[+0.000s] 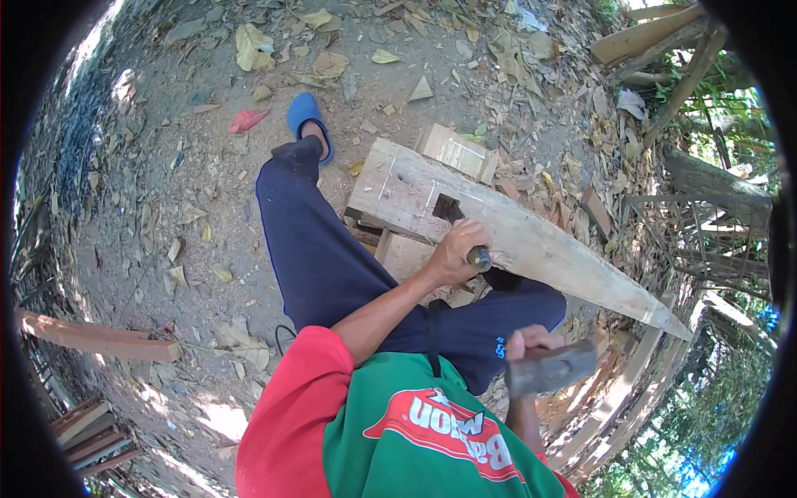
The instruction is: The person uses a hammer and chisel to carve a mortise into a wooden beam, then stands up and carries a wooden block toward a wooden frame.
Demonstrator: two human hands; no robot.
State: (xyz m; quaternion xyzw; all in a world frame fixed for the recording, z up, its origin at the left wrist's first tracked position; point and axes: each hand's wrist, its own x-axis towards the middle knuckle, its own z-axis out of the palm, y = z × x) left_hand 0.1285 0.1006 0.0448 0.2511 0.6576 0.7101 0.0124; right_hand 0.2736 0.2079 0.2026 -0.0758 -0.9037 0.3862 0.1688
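Observation:
A thick wooden beam (531,231) lies slanted across the middle, tapering toward the lower right. White lines mark its broad end, and a dark rectangular hole (442,205) is cut into it. My left hand (453,255) is closed around a chisel (479,258) beside this hole; the handle's butt points up at me, and the blade is mostly hidden by the hand and hole. Lower right, my right hand (534,339) grips a hammer (552,369), raised over my thigh and apart from the chisel. Motion blurs the hammer head, which covers part of its handle.
Shorter wood blocks (452,151) sit beside and under the beam's broad end. My foot in a blue clog (306,112) rests on the leaf-strewn dirt. A reddish plank (100,335) lies at left, stacked boards (90,436) at lower left, and branches (689,79) at upper right.

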